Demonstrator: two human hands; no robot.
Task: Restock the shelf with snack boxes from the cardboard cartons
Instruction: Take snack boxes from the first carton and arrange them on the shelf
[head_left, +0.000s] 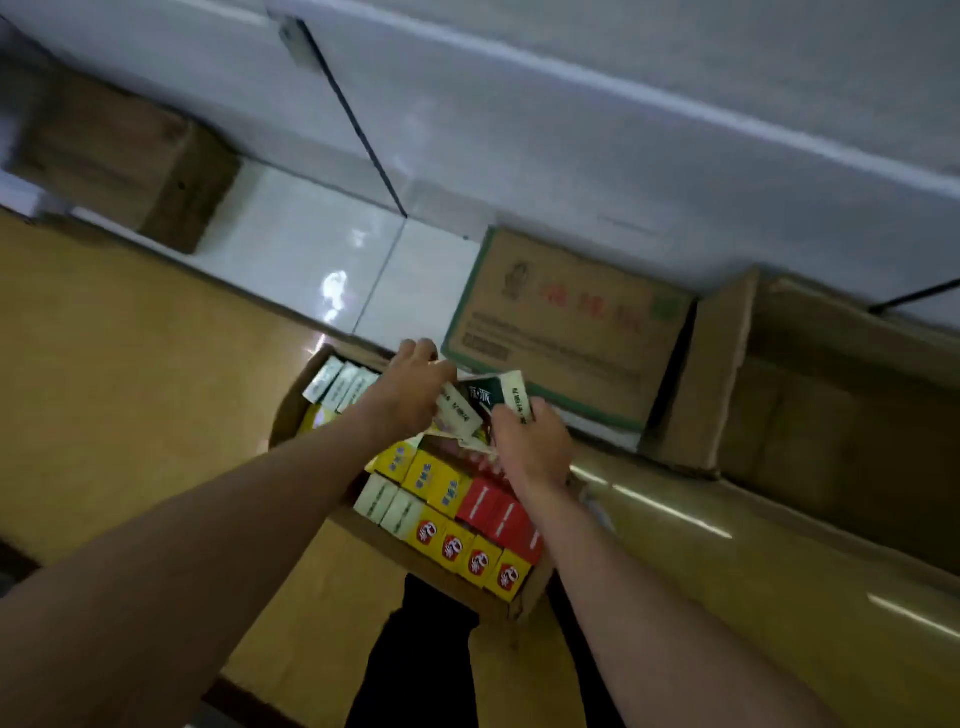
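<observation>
From the head camera, both bare arms reach down into an open cardboard carton (291, 410) that sits on a tan floor, packed with small snack boxes: a row of yellow boxes (470, 558) with red round marks along the near edge, red boxes (496, 512) just beside them, more yellow ones in the middle and pale white-green boxes (340, 384) at the far left corner. The left hand (410, 384) is curled down over the far side of the carton, fingers bent, its thumb side touching a pale box (460, 410) that is tilted up out of the rows; whether the fingers truly grip it cannot be told through the blur. The right hand (532, 441) is closed around a dark green box (485, 392) with white characters, pinching it from the right so that it stands lifted above the packed rows, between the two hands. Just beyond the hands a closed printed carton (566, 322) with green edging lies against the white shelf base (519, 135), another brown carton (810, 384) to its right and one more (124, 156) far left
</observation>
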